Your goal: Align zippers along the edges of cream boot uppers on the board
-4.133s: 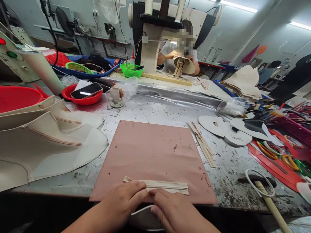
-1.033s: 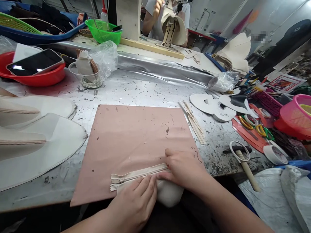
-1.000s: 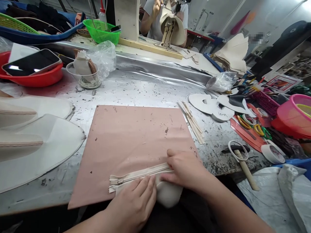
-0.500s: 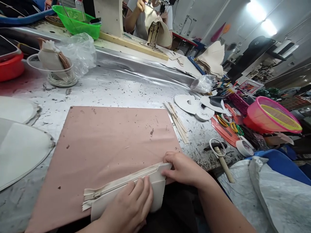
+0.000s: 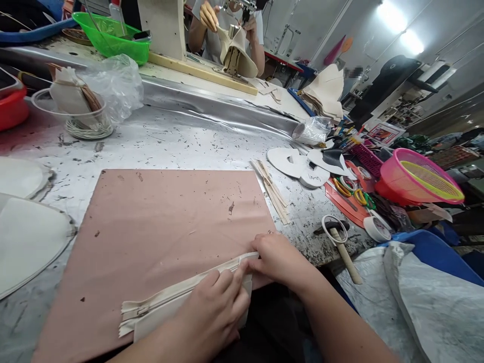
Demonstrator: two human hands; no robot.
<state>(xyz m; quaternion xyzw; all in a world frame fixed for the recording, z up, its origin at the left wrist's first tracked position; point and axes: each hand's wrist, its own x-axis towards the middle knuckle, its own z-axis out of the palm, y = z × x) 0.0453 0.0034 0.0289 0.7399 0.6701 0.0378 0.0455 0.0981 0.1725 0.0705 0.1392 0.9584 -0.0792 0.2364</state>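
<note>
Glowing beyond the scuffed table (image 5: 196, 138) and pink mat (image 5: 170, 217) are lights (image 5: 391, 16).

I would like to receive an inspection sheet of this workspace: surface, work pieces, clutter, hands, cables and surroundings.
Surface: worktable, marked with dark specks; pink mat at its near edge.
Work pieces: zipper along a pale piece, partly hidden by the hands.
Clutter: pale strips beside the mat; farther right, hammer, scissors, tape roll and pink basket.
Hands: left hand lies over the zipper and pale piece; right hand pinches the zipper's right end.
Cables: none clearly identifiable.
Surroundings: co-worker across the table, hands at another pale workpiece; ceiling lights lit.
</note>
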